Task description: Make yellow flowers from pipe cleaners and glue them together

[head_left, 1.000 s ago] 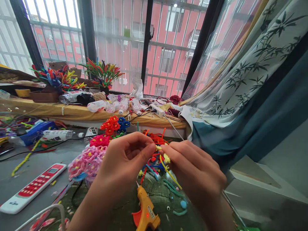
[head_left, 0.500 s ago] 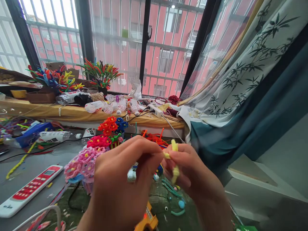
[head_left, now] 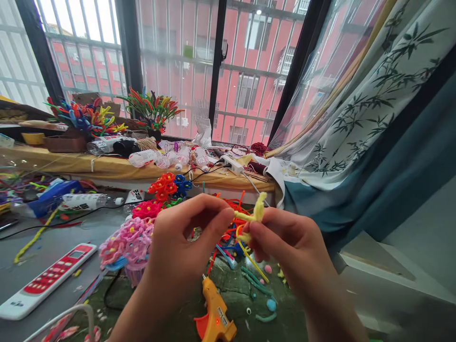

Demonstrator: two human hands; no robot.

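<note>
Between my two hands is a pale yellow pipe cleaner [head_left: 259, 209], bent and twisted into a small shape with a loop standing up. My left hand [head_left: 192, 237] pinches one thin end of it between thumb and forefinger. The bundled part is gripped by my right hand [head_left: 285, 235], thumb on the near side; its other fingers are partly hidden. Below my hands a yellow glue gun [head_left: 216, 311] with a lit red light lies on the dark green work surface [head_left: 235, 282]. Left of my left hand stands a bunch of pink pipe-cleaner flowers [head_left: 133, 242].
A red and white remote-like device [head_left: 50, 280] lies at left, near a plastic bottle [head_left: 83, 202]. Teal pipe-cleaner pieces [head_left: 254, 280] and a blue pom-pom [head_left: 271, 304] lie below my right hand. Bottles and a power strip [head_left: 231, 165] sit on the windowsill [head_left: 114, 168].
My left hand has drawn a little left, showing a longer stretch of yellow pipe cleaner between the hands. The glue gun shows more fully. The view has shifted slightly.
</note>
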